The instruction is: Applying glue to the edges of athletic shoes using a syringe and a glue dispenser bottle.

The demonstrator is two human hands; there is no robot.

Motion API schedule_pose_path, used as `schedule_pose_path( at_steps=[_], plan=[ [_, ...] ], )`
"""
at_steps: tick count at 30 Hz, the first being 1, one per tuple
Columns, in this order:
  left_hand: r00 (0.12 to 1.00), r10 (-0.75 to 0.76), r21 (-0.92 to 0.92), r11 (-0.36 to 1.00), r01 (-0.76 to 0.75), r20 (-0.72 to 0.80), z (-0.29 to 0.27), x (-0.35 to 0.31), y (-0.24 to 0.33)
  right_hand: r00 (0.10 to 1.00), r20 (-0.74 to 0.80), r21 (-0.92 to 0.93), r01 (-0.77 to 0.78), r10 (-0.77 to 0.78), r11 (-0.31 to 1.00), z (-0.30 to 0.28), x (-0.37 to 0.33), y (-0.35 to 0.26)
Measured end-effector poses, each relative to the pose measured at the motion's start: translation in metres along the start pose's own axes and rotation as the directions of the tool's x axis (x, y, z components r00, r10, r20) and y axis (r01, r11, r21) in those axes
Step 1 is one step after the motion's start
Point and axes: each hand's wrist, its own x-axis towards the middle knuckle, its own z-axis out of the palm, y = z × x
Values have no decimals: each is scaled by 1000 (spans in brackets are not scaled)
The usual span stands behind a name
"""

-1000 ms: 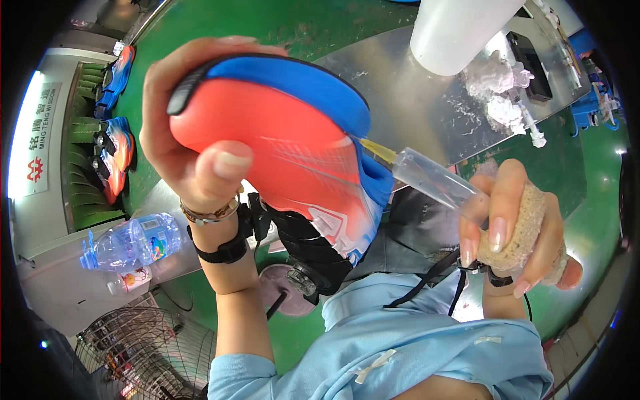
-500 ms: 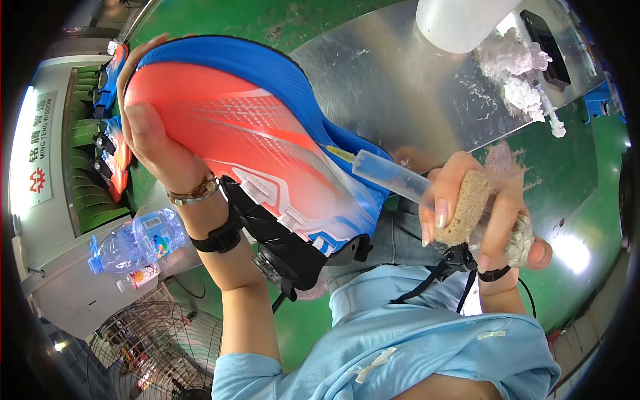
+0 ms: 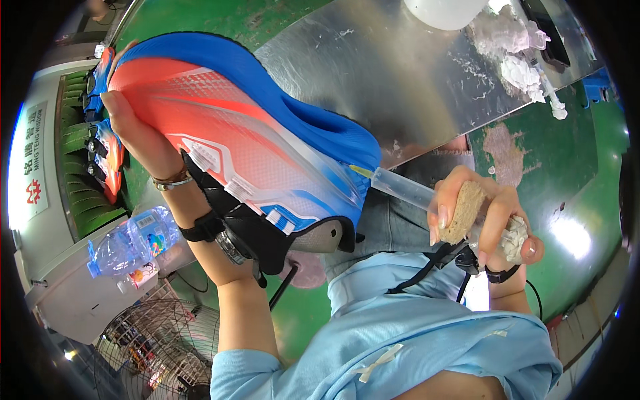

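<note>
With left hand [image 3: 142,141], gripping shoe [image 3: 267,143]; with right hand [image 3: 497,215], holding syringe [image 3: 405,189], sponge [image 3: 463,213] and crumpled tissue [image 3: 515,239]; could scratch shoe by letting yellow tip [image 3: 361,171] slip.

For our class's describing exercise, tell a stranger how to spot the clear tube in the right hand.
Find the red-and-blue shoe held up by the left hand. To its right, the right hand grips a clear tube. A slim yellow tip sets it apart from the tan block in that hand.
</note>
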Motion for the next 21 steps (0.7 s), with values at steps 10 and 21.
schedule_pose_path(
  at_steps=[10,21],
  plan=[
    [993,-24,358,932,64,-114,-46,-12,-47,995,-75,-185,-86,73,979,-1,-9,-12],
    [752,-656,-132,753,644,-69,-41,-53,-19,999,5,-306,39,-39,951,-7,16,-1]
  ],
)
